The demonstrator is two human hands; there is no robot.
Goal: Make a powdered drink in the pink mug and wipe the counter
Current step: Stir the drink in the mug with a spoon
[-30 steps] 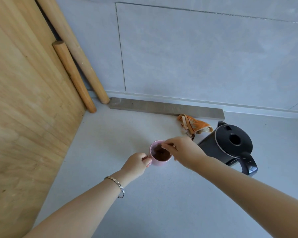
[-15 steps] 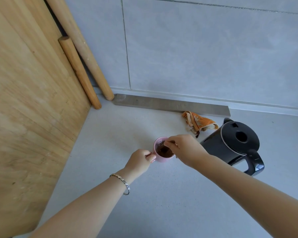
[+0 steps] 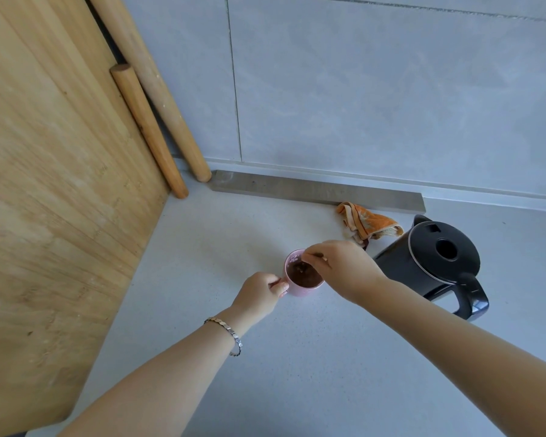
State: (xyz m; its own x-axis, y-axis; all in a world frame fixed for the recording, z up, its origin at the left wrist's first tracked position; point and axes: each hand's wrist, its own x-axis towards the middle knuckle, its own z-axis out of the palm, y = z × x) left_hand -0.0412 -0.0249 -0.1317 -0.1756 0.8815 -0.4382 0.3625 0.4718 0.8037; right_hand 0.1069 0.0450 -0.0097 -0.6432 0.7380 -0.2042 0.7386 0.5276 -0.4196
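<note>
The pink mug [image 3: 299, 291] stands on the pale tabletop [image 3: 297, 367], filled with dark brown drink [image 3: 304, 275], just left of a black kettle [image 3: 435, 263] and in front of a crumpled orange cloth [image 3: 367, 223]. The left hand [image 3: 258, 294] grips the mug at its handle side, fingers curled. The right hand [image 3: 344, 269] hovers over the rim, pinching a thin utensil [image 3: 315, 256] that dips into the drink.
</note>
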